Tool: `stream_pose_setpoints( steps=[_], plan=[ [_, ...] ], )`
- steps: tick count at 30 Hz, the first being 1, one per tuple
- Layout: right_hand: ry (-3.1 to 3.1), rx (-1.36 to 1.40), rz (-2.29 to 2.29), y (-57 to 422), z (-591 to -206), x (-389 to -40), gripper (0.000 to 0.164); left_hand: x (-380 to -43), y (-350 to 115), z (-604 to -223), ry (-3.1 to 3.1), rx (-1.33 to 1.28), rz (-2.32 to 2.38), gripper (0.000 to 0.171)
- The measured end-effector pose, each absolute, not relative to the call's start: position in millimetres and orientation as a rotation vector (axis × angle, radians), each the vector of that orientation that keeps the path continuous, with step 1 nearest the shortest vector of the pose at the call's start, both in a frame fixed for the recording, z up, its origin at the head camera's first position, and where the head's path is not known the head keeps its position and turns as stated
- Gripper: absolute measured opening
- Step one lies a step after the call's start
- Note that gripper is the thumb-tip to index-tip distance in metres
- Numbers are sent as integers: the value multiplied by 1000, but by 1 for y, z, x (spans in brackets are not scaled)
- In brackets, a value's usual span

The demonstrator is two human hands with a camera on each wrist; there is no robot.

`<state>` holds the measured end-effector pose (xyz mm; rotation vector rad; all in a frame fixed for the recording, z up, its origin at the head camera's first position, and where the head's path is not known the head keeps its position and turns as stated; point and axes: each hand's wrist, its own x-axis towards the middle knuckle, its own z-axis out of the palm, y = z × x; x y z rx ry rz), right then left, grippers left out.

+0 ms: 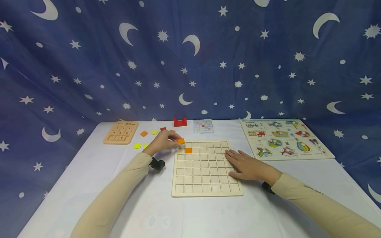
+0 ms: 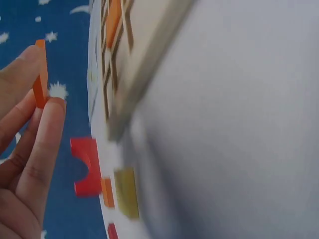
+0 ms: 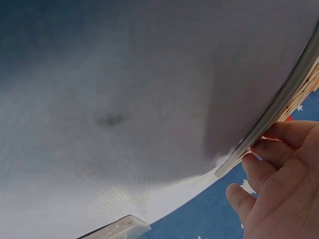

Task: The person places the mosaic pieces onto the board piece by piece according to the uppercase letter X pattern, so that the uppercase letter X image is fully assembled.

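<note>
My left hand (image 1: 163, 141) pinches an orange square tile (image 1: 181, 141) between thumb and fingers, above the top-left corner of a wooden grid board (image 1: 206, 172). In the left wrist view the same tile (image 2: 41, 74) is held edge-on. Another orange tile (image 1: 188, 150) lies in a cell near the board's upper left. My right hand (image 1: 245, 165) rests with extended fingers on the board's right edge; in the right wrist view its fingers (image 3: 259, 172) touch that edge.
Yellow tiles (image 1: 137, 145), an orange tile (image 1: 144, 133) and a red tile (image 1: 163, 129) lie left of the board. Behind stand a red notched block (image 1: 180, 122) and a coloured pattern card (image 1: 203, 126). A number puzzle (image 1: 121, 133) lies left, a picture puzzle board (image 1: 285, 140) right.
</note>
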<state>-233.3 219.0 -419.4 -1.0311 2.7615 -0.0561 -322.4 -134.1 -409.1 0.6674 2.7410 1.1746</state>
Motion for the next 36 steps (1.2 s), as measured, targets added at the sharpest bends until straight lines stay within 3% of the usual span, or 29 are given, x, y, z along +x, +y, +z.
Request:
stream_pose_setpoints(
  steps=[36],
  plan=[
    [2754, -1021, -73, 218, -417, -232, 71, -296, -82, -418, 2640, 775, 1049, 24]
  ],
)
